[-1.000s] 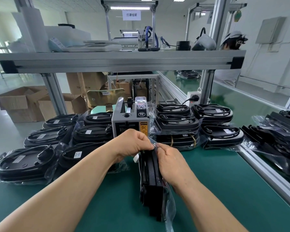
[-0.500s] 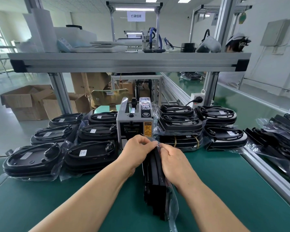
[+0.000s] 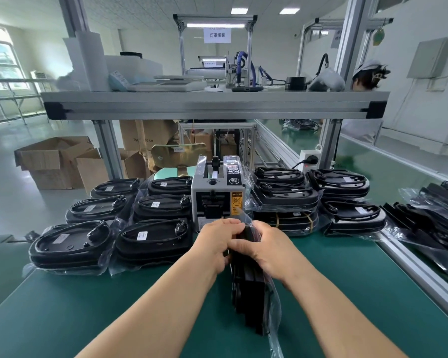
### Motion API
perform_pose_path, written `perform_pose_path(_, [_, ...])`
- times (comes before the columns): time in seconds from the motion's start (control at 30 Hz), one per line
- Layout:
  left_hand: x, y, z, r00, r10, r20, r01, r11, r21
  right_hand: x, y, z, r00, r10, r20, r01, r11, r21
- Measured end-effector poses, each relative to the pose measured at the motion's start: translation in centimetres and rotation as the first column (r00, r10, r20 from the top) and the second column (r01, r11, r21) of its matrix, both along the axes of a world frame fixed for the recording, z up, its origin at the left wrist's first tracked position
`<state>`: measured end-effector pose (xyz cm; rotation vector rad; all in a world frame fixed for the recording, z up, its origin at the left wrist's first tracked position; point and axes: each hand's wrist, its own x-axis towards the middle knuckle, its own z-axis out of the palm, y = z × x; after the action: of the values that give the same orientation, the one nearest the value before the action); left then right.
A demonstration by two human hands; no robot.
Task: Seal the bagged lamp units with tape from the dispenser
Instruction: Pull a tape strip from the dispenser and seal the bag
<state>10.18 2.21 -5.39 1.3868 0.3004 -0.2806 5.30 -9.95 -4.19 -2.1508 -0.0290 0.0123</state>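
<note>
I see the green-matted counter (image 3: 88, 306) filling the lower frame, with stacks of black lamp units in clear bags (image 3: 153, 241) lying at mid-left and mid-right. Between them, at centre, stands the grey box-shaped tape dispenser (image 3: 217, 197). Just below it one black bagged lamp unit (image 3: 248, 293) stands on edge on the counter. My left hand (image 3: 215, 244) and right hand (image 3: 266, 249) both clench its top end, fingers curled over the plastic

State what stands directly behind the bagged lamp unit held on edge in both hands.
The grey tape dispenser stands just behind the bagged lamp unit. The left hand and right hand cover the unit's far end and part of the dispenser's base.
</note>
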Motion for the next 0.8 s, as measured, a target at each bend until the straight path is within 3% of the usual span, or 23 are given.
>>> perform_pose_path(0.13, [-0.7,0.0,-0.1,0.997,-0.041,0.067,0.038,0.998,0.041,0.2,0.1,0.8,0.995,0.061,-0.074,-0.065,0.997,-0.041])
perform_pose_path(0.2, [-1.6,0.5,-0.6,0.990,-0.032,0.141,0.023,0.998,0.063,0.2,0.2,1.3,0.988,0.093,-0.121,-0.110,0.982,-0.151])
perform_pose_path(0.3, [-3.4,1.8,-1.9,0.961,-0.018,0.275,-0.045,0.975,0.219,-0.2,-0.4,1.4,0.977,0.129,-0.169,-0.166,0.960,-0.226])
perform_pose_path(0.37, [-4.7,3.0,-2.6,0.944,-0.017,0.328,-0.101,0.936,0.338,-0.9,-1.3,1.2,0.972,0.159,-0.175,-0.189,0.967,-0.171])
perform_pose_path(0.47, [-6.2,5.2,-3.2,0.945,-0.052,0.323,-0.084,0.915,0.394,-2.1,-2.9,1.5,0.932,0.300,-0.206,-0.296,0.954,0.051])
perform_pose_path(0.53, [-7.2,6.6,-3.0,0.953,-0.155,0.260,0.068,0.947,0.314,-2.8,-3.3,2.0,0.877,0.438,-0.197,-0.390,0.889,0.240])
perform_pose_path(0.63, [-8.5,8.5,-2.6,0.908,-0.319,0.271,0.336,0.942,-0.016,-3.2,-2.9,2.5,0.810,0.563,-0.162,-0.431,0.760,0.487])
perform_pose_path(0.7, [-9.1,9.5,-1.5,0.910,-0.263,0.320,0.319,0.938,-0.136,-2.8,-2.1,2.8,0.792,0.593,-0.146,-0.419,0.701,0.578])
perform_pose_path(0.8, [-8.6,11.2,0.2,0.948,-0.028,0.317,0.090,0.979,-0.184,-1.8,-0.1,3.8,0.838,0.524,-0.155,-0.285,0.661,0.694])
